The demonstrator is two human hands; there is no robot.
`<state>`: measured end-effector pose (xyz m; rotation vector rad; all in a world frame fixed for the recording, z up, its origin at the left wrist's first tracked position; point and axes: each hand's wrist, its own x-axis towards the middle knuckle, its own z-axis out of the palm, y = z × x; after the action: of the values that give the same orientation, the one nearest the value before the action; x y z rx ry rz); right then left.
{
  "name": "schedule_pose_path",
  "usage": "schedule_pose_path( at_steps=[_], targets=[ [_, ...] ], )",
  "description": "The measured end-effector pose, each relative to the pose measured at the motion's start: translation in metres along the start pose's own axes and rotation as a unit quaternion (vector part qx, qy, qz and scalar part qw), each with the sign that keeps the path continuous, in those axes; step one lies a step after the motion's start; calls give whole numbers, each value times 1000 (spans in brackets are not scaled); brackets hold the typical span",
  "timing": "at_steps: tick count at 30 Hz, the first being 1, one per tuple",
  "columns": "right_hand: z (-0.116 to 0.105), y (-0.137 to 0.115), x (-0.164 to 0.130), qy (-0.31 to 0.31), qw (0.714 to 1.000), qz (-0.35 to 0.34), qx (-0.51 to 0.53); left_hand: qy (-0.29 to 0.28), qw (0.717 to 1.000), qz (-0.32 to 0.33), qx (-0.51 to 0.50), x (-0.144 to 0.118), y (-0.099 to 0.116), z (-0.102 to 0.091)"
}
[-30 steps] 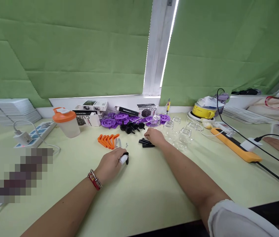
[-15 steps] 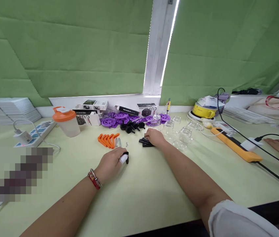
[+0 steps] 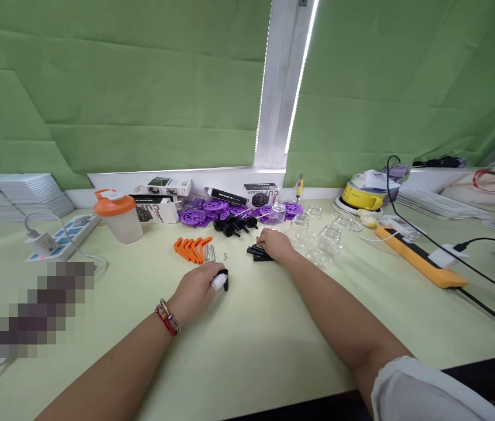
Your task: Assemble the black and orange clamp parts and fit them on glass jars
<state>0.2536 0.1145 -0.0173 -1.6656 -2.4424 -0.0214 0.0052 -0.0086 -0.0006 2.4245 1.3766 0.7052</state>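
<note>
Holds a black piece (image 3: 226,279) in the left hand (image 3: 194,292), curled in narrowly, low over the bench (image 3: 251,345); at the fingertips also has something white (image 3: 219,282) — too small to identify. Reaches with the right hand (image 3: 273,242) to the black tubes (image 3: 258,252), bunched on the bench farther back and to the right of the black piece. Bends the right-hand fingers downward, close together — cannot tell whether gripping anything. Beyond the left hand: orange hooks (image 3: 191,250) in a row, with silver screws (image 3: 210,253) just beside. Behind the tubes: black knobs (image 3: 229,227), then purple wheels (image 3: 194,217) and printed boxes (image 3: 159,211). Right of the right hand: clear glasses (image 3: 329,237). At left rear: shaker bottle (image 3: 120,225), upright.
</note>
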Motion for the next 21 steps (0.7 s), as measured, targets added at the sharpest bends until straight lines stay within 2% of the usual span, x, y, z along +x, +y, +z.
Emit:
schedule_pose_path(
  at_steps=[16, 21],
  targets=[
    [-2, -1, -2, 9, 1000, 2, 19, 7, 1000, -2, -14, 1, -3, 1],
    [-12, -9, -11, 58, 994, 2, 89, -5, 1000, -4, -14, 0, -3, 1]
  ],
)
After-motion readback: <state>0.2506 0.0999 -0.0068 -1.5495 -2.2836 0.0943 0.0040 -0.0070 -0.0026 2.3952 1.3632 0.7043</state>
